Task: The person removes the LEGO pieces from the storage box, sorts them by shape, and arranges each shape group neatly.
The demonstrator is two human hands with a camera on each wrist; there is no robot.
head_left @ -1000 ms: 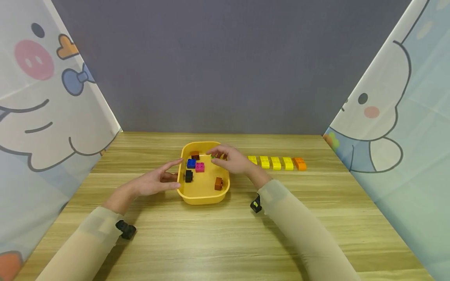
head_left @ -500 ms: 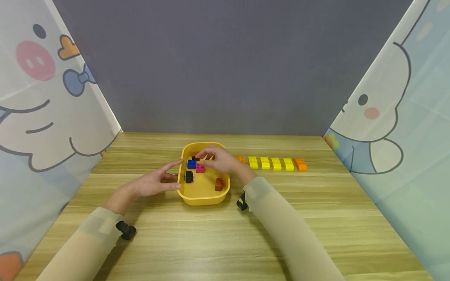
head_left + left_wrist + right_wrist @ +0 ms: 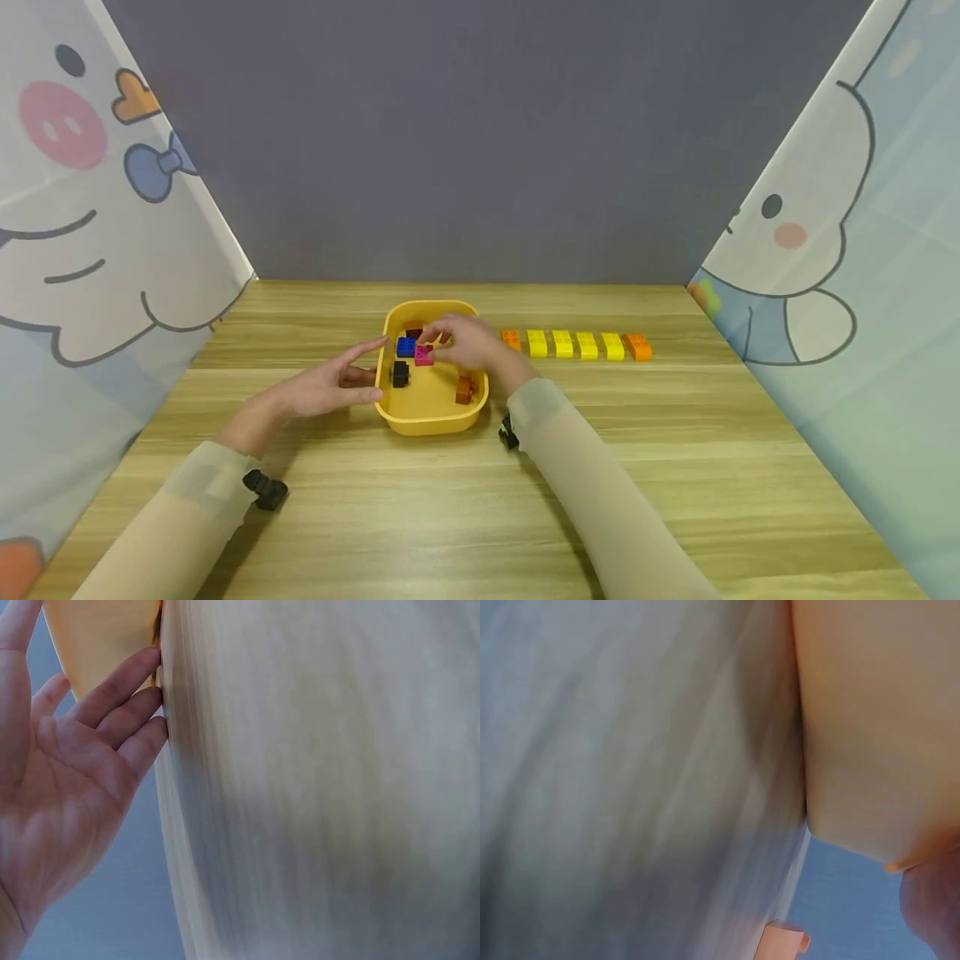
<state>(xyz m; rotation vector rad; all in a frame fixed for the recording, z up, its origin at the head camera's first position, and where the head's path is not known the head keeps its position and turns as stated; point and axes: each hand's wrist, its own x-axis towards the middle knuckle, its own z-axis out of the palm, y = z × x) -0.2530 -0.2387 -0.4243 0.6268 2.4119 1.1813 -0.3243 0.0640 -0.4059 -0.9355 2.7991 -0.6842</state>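
Note:
A yellow plastic bin (image 3: 431,427) stands on the wooden table with several toy building bricks in it. My left hand (image 3: 322,389) rests its spread, fairly straight fingers against the bin's left side; the left wrist view shows the palm (image 3: 67,780) with nothing in it. My right hand (image 3: 467,343) reaches over the right rim, thumb and forefinger bent beside a pink brick (image 3: 422,357). Whether they pinch it is hidden. Near it lie a blue brick (image 3: 406,347), a black brick (image 3: 401,374) and a dark brown brick (image 3: 413,327). A lighter brown brick (image 3: 464,390) sits at front right.
Right of the bin, a row of bricks runs across the table: an orange brick (image 3: 511,339), several yellow bricks (image 3: 562,343), then another orange brick (image 3: 638,347). A grey panel (image 3: 480,150) stands behind, with cartoon-printed cloths (image 3: 862,250) at both sides.
My right hand has moved left inside the bin, from its far right part to the pink brick, uncovering the row's left orange brick. The left hand stays at the bin's side.

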